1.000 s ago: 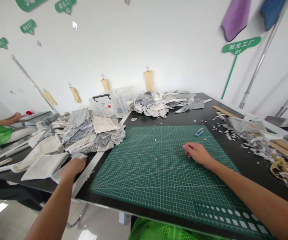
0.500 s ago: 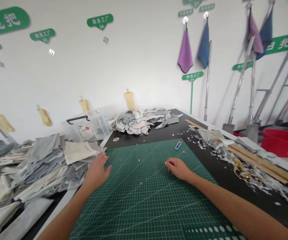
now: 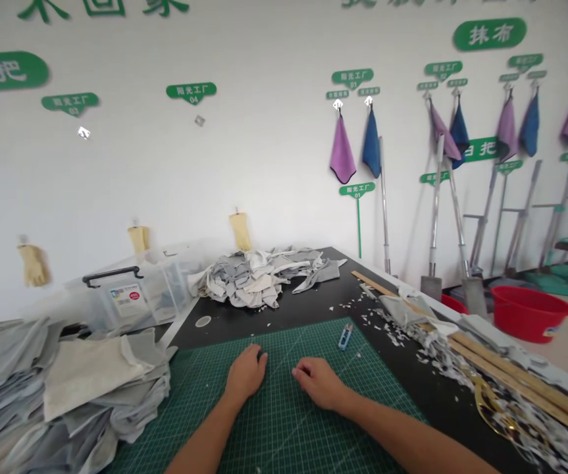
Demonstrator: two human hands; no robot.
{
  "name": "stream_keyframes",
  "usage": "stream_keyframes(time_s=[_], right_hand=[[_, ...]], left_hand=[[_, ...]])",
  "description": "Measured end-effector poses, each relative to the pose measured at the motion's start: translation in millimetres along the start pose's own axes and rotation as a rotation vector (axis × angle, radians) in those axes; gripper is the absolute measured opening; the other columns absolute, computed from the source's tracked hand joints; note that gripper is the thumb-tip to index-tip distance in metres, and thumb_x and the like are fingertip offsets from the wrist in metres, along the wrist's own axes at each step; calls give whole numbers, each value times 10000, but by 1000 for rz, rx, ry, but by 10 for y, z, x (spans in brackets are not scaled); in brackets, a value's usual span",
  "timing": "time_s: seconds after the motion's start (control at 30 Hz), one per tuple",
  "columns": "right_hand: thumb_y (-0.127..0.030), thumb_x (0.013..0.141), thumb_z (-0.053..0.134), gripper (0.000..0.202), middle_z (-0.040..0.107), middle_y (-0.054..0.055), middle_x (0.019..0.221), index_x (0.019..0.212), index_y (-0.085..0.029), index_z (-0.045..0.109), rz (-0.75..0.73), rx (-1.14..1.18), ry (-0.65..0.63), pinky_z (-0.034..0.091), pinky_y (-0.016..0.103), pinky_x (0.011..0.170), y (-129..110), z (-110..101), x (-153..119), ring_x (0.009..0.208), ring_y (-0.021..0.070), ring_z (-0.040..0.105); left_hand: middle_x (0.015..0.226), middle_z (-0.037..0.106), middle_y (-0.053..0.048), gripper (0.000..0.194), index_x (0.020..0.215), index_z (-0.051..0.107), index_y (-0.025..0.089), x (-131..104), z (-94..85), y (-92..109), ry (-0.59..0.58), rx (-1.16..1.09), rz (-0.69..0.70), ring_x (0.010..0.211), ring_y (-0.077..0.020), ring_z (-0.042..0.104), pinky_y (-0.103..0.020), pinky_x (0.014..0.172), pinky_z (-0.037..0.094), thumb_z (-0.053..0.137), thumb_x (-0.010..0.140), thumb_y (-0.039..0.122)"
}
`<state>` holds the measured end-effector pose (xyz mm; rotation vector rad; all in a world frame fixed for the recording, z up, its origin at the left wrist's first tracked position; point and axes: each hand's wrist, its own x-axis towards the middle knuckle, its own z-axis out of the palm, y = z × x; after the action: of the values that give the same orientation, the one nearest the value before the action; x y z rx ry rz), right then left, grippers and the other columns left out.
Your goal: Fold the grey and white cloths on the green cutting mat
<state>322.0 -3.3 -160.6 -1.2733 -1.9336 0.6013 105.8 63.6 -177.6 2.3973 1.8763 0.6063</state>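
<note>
My left hand (image 3: 247, 372) rests over the green cutting mat (image 3: 284, 431), thumb apart from slightly bent fingers, with nothing visible in it. To its right, my right hand (image 3: 319, 383) is curled closed above the same mat, and no object shows in its fingers. A gap separates the two hands. Beyond the right hand, a blue utility knife (image 3: 345, 336) lies near the mat's far right corner. Folded grey and cream cloth pieces (image 3: 91, 375) are stacked left of the mat, their edge overlapping it.
A heap of cloth scraps (image 3: 254, 273) lies at the table's far end, right of a clear plastic box (image 3: 130, 296). Wooden strips (image 3: 511, 388), gold-handled scissors (image 3: 491, 408) and white shreds (image 3: 436, 355) line the right side. A red basin (image 3: 530, 313) stands beyond.
My left hand has moved right, from beside the cloth stack to the middle of the mat. The view has tilted up and turned right; my right hand stays curled.
</note>
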Motion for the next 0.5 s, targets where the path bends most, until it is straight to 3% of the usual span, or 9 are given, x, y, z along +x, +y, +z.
stream_keyframes(time_s=[0.2,0.5], right_hand=[[-334,873,420,295,629,6,682,713,-171,606,-82,-74,-31,355,203,588,43,227,480,640,113,552],[-358,884,416,298,667,43,779,803,-172,634,-129,-289,-63,350,226,651,187,495,1356,736,145,588]], left_hand=[[1212,573,-101,396,1109,585,149,484,69,-54,-5,-44,-70,1139,-199,498,-285,961,326,369,874,382],[844,686,-68,500,788,656,187,958,113,-390,9,-139,-145,832,-175,620,-258,759,397,240,915,432]])
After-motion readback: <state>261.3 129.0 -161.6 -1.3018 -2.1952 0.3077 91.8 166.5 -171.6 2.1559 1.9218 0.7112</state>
